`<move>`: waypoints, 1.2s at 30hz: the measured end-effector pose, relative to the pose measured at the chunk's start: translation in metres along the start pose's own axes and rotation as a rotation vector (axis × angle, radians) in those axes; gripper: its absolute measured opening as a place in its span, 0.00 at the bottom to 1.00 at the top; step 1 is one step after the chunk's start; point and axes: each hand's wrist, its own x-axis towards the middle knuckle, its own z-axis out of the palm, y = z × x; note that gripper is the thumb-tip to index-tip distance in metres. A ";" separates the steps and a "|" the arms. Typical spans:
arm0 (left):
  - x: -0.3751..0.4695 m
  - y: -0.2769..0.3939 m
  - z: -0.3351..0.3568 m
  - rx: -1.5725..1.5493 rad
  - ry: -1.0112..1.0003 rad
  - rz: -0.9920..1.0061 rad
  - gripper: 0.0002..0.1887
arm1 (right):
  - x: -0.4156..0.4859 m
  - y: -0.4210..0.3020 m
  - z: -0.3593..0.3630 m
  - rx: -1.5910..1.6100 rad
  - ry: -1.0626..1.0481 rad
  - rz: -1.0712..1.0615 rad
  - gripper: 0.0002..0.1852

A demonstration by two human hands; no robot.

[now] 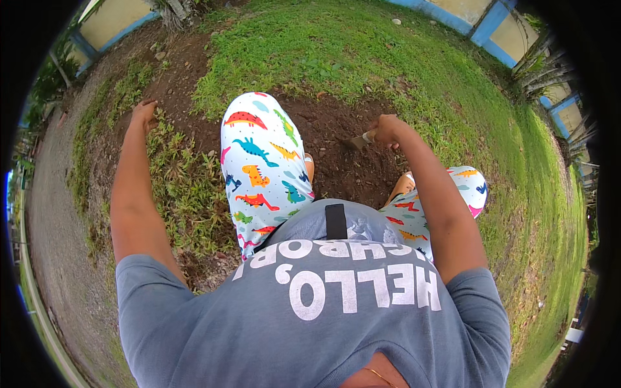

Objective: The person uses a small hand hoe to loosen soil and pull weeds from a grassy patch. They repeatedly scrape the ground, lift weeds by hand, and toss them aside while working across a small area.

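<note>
My right hand [388, 130] is closed around the light-coloured handle of a small metal-bladed digging tool [358, 141]. The blade points to the left and its tip touches the dark bare soil [335, 167] between my feet. My left hand [144, 115] is stretched out to the far left, above low weeds [167, 145] and loose soil. Its fingers are bent and partly hidden, and I cannot tell whether anything is in them. My knees, in dinosaur-print trousers, stand on both sides of the soil patch.
Grass [310, 53] borders the soil ahead and to the right. Small stones [160, 56] lie at the upper left, near a tree base [177, 14]. A gravel path [63, 194] runs along the left. A blue and cream wall [465, 22] stands beyond the grass.
</note>
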 end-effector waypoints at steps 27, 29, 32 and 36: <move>-0.086 -0.003 0.444 1.031 -0.739 0.291 0.37 | 0.071 0.039 -0.163 0.152 -0.323 0.053 0.24; -0.086 -0.024 0.461 0.985 -0.651 0.307 0.37 | 0.108 0.035 -0.142 0.108 -0.292 0.040 0.23; -0.055 -0.028 0.494 0.863 -0.481 0.431 0.39 | 0.134 0.036 -0.099 -0.183 -0.068 -0.112 0.23; -0.006 -0.032 0.544 0.751 -0.376 0.503 0.42 | 0.112 0.061 -0.083 0.107 -0.025 -0.191 0.21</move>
